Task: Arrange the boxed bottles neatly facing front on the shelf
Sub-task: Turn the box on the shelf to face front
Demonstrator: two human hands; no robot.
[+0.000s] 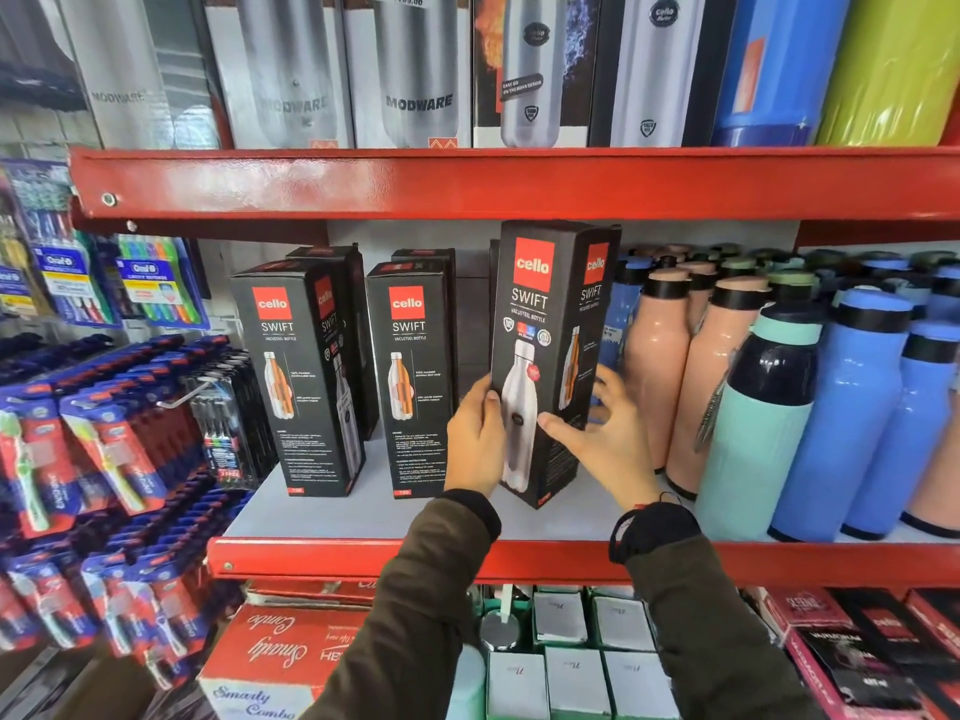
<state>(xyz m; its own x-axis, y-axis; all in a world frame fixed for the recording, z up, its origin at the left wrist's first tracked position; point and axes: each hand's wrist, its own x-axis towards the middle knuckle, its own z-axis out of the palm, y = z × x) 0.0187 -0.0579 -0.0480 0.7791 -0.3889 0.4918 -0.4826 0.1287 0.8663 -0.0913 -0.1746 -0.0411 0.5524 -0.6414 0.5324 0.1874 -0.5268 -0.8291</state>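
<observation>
Three black Cello Swift bottle boxes stand on the middle shelf. The left box is turned slightly, showing its side. The middle box faces front, with more boxes behind both. The right box is tilted, its front toward me and its right side showing. My left hand grips its lower left edge. My right hand has fingers spread on its lower right corner, thumb on the front face.
Peach bottles, a mint bottle and blue bottles crowd the shelf right of the boxes. Toothbrush packs hang at left. Red shelf lips run above and below. Modware boxes stand overhead.
</observation>
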